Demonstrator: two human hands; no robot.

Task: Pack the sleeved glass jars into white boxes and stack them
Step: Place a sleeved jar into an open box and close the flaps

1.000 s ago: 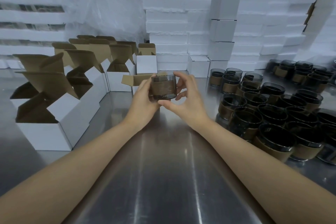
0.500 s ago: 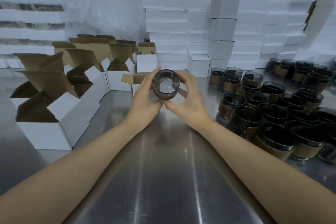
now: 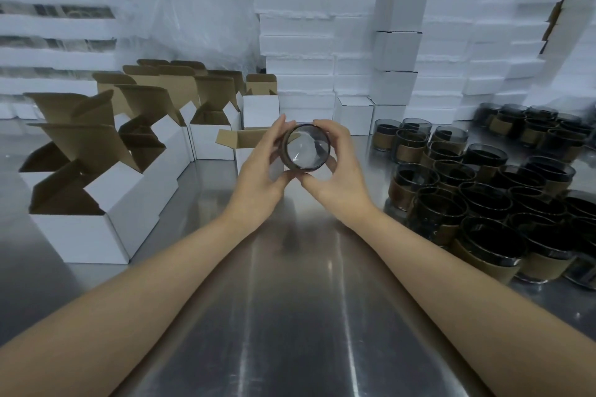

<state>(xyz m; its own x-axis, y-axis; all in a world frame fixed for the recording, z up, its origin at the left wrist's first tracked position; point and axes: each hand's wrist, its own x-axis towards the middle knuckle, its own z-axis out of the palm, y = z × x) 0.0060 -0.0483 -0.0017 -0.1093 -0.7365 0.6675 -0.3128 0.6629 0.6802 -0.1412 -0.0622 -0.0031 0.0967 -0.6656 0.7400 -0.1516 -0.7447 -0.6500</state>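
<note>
Two bare hands meet above the middle of the steel table [image 3: 290, 316], and between them we see one sleeved glass jar [image 3: 306, 147]. It is held clear of the surface and tipped on its side, so that a round glass end faces the camera; we cannot tell whether that end is the mouth or the base. We note that the left hand [image 3: 258, 172] grasps the jar with fingers and thumb curled round its nine o'clock edge. The right hand [image 3: 340, 171] grasps it too, fingers over the rim at two o'clock and thumb beneath at six o'clock. Just behind the jar, toward eleven o'clock, we find an open white box [image 3: 240, 138] with its brown flaps spread. At nine o'clock of the hands, rows of open boxes [image 3: 96, 229] stand on the table with brown inner flaps raised. At three o'clock a crowd of dark jars [image 3: 483, 203] in brown sleeves stands upright and close-packed, and a second group [image 3: 532, 129] lies farther off at two o'clock. At one o'clock closed white boxes [image 3: 398, 51] rise in a single column. Behind it all we see white foam slabs [image 3: 296, 26] piled like a wall, with a clear plastic bag [image 3: 193, 10] at eleven o'clock.
</note>
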